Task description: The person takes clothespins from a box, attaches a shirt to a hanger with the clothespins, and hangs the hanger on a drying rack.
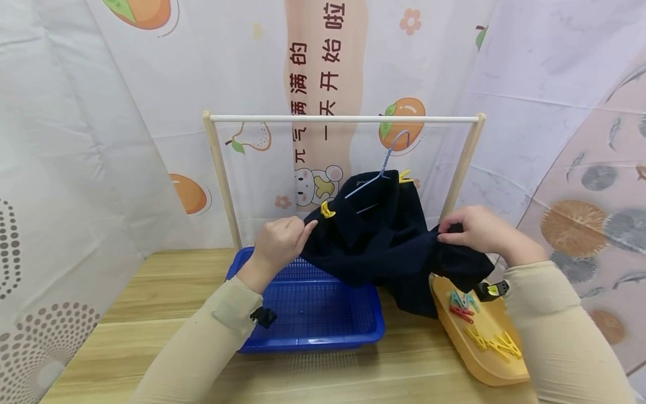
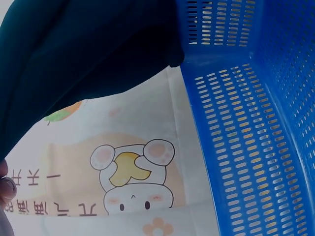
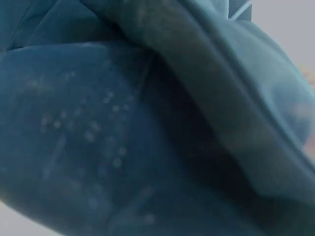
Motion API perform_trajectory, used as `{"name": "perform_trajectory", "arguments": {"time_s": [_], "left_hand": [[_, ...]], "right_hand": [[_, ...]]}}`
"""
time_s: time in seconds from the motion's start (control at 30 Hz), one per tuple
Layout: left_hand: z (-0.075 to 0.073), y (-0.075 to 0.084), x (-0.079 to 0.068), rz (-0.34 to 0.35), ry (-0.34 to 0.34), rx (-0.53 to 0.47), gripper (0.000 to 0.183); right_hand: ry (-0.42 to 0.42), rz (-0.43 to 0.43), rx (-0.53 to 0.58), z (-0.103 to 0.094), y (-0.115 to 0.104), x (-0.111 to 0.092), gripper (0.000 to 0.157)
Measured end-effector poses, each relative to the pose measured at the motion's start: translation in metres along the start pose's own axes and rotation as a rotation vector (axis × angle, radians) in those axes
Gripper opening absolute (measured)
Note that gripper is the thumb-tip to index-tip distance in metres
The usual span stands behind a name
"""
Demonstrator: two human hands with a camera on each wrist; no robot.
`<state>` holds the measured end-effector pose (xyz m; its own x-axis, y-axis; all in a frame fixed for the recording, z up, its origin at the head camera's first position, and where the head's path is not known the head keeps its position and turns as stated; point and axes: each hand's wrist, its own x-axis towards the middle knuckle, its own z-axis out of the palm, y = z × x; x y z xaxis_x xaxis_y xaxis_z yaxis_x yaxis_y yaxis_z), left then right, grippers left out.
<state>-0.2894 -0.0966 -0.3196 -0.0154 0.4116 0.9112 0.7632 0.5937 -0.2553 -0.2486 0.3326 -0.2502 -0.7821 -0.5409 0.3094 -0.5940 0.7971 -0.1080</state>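
A dark navy top [image 1: 373, 241] hangs bunched on a light blue wire hanger [image 1: 386, 160], whose hook shows just below the rod in the head view. One yellow clothespin [image 1: 327, 210] grips its left shoulder; another yellow clothespin [image 1: 405, 177] sits at its far right. My left hand [image 1: 280, 241] pinches the cloth edge between thumb and fingers, beside the first clothespin. My right hand [image 1: 471, 230] pinches a fold at the right, drawing the cloth sideways. Dark cloth [image 3: 98, 132] fills most of the right wrist view, hiding those fingers.
A blue perforated basket [image 1: 308, 341] stands under the cloth. At right a yellow tray [image 1: 479, 365] holds yellow clothespins [image 1: 497, 342], red clothespins [image 1: 461, 313] and teal clothespins [image 1: 464, 300]. Behind rises a wooden-post rack with a white rod [image 1: 323, 118], before a printed curtain [image 1: 242, 67].
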Motion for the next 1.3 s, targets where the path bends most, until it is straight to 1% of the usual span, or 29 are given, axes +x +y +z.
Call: {"name": "perform_trajectory", "arguments": {"time_s": [0.07,0.3,0.4,0.57,0.63,0.77,0.9,0.97,1.1,1.2,1.3], "left_hand": [[0.000,0.000,0.000,0.003,0.002,0.002,0.053],[-0.001,0.000,0.001,-0.001,-0.003,-0.012,0.052],[-0.002,0.001,0.002,-0.001,-0.009,-0.019,0.052],[-0.003,0.001,0.004,-0.003,-0.015,-0.017,0.052],[-0.002,0.001,0.005,0.001,-0.012,-0.012,0.052],[-0.001,0.002,0.005,0.003,-0.014,-0.013,0.052],[0.000,0.005,0.006,-0.001,-0.017,-0.027,0.052],[0.000,0.005,0.006,0.001,-0.018,-0.035,0.052],[0.000,0.007,0.006,0.010,-0.020,-0.044,0.052],[-0.001,0.007,0.007,0.011,-0.025,-0.045,0.052],[-0.001,0.007,0.008,0.010,-0.032,-0.043,0.052]], "right_hand": [[-0.001,0.023,0.013,0.010,0.003,0.002,0.012],[0.011,0.160,0.079,0.048,0.009,0.005,0.010],[0.024,0.191,0.074,0.064,0.010,0.008,0.011],[0.040,0.243,0.097,0.086,0.012,0.012,0.011],[0.036,0.258,0.114,0.094,0.012,0.014,0.011],[0.022,0.266,0.104,0.107,0.012,0.017,0.012],[-0.022,0.261,0.081,0.120,0.010,0.020,0.014],[-0.061,0.273,0.062,0.128,0.008,0.022,0.014],[-0.168,0.305,0.058,0.142,0.002,0.026,0.012],[-0.267,0.328,0.091,0.150,-0.005,0.029,0.013],[-0.332,0.339,0.095,0.155,-0.012,0.032,0.014]]}}
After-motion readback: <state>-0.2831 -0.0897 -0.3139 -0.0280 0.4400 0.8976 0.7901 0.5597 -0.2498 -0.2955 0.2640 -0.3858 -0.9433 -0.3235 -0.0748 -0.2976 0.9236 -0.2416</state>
